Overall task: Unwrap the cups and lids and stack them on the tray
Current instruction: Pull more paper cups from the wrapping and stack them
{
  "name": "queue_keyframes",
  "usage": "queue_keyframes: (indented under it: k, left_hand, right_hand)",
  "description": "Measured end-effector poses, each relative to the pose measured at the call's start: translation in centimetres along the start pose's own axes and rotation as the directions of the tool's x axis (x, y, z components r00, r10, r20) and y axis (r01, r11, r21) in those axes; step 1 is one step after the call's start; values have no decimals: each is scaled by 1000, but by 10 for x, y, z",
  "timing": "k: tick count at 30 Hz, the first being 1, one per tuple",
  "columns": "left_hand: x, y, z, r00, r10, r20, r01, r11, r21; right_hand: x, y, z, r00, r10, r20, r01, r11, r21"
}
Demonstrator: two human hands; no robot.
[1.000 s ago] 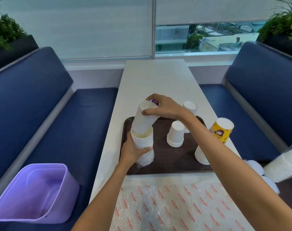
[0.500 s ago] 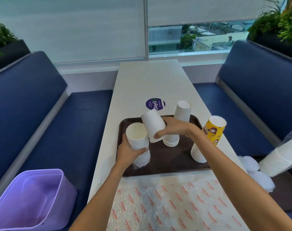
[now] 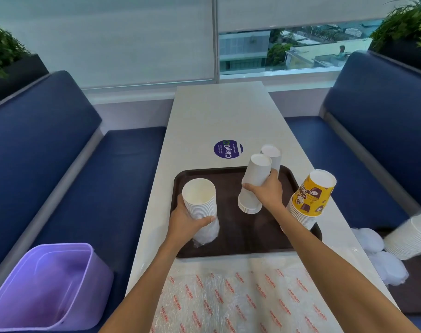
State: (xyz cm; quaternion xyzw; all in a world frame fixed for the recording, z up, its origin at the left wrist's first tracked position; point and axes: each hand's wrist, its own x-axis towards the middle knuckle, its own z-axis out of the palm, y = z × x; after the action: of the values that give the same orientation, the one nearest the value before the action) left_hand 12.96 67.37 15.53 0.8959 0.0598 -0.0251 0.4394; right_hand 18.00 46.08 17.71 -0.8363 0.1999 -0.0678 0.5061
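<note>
A dark brown tray lies on the white table. My left hand grips an upright stack of white cups, its lower end still in clear plastic wrap, over the tray's left side. My right hand holds white cups on top of an upside-down white stack standing mid-tray. A second upside-down white cup stack stands just behind it. An upside-down stack topped by a yellow printed cup leans at the tray's right edge.
Bubble wrap with red print covers the near table. A purple bin sits on the left bench. On the right bench lie a wrapped stack of white cups and bagged lids. A round purple sticker marks the table.
My right hand lifted several cups off the stack in my left hand, turned them over and carried them right onto the upside-down stack mid-tray. My left hand stayed put.
</note>
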Motion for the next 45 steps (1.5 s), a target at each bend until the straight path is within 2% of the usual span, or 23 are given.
queue_keyframes:
  k: [3, 5, 7, 9, 11, 13, 15, 18, 21, 24, 30, 32, 39, 40, 43, 45]
  left_hand:
    - [1, -1, 0, 1000, 3, -1, -3, 1000, 1]
    - [1, 0, -1, 1000, 3, -3, -3, 1000, 6]
    - [2, -1, 0, 1000, 0, 6, 0, 1000, 8]
    - [3, -1, 0, 1000, 6, 11, -6, 1000, 10]
    - [3, 0, 0, 1000, 9, 15, -9, 1000, 8]
    - [3, 0, 1, 1000, 4, 16, -4, 1000, 12]
    - [4, 2, 2, 1000, -3, 6, 3, 1000, 17]
    - [3, 4, 2, 1000, -21, -12, 22, 999, 37]
    - [4, 6, 2, 998, -56, -4, 56, 997, 54]
    - [4, 6, 2, 999, -51, 12, 50, 997, 54]
    - [4, 7, 2, 997, -72, 28, 71, 997, 42]
    - [4, 7, 2, 996, -81, 40, 81, 997, -3]
    - [1, 11, 5, 995, -90, 36, 86, 991, 103]
    - [-2, 12, 6, 996, -83, 40, 80, 995, 68]
    - [-13, 12, 6, 999, -23, -40, 14, 977, -211]
    - [-18, 13, 9, 994, -31, -106, 1, 960, -278]
  right_hand:
    - [1, 14, 7, 997, 31, 68, -30, 999, -18]
    - [-2, 21, 13, 997, 14, 73, -16, 999, 34]
    - [-7, 23, 18, 997, -1, -72, 8, 996, 93]
    - [-13, 16, 19, 964, -49, -262, 89, 986, 143]
    - [-23, 0, 16, 930, -144, -339, 213, 961, 176]
    - [-33, -20, 14, 933, -287, -218, 333, 919, 213]
    - [-42, -41, 13, 917, -397, 45, 377, 897, 230]
    - [-51, -67, 15, 824, -408, 393, 398, 911, 113]
    - [-56, -86, 20, 727, -357, 586, 519, 845, -128]
    - [-53, -94, 26, 705, -310, 638, 600, 740, -304]
    - [-49, -107, 29, 681, -256, 686, 651, 642, -406]
    - [-49, -110, 31, 678, -239, 695, 657, 620, -428]
    - [-44, -118, 36, 662, -199, 722, 663, 604, -442]
    - [-44, -118, 36, 664, -197, 721, 661, 605, -444]
    - [-44, -118, 38, 666, -195, 720, 653, 619, -437]
    - [-43, -117, 38, 663, -199, 722, 654, 623, -429]
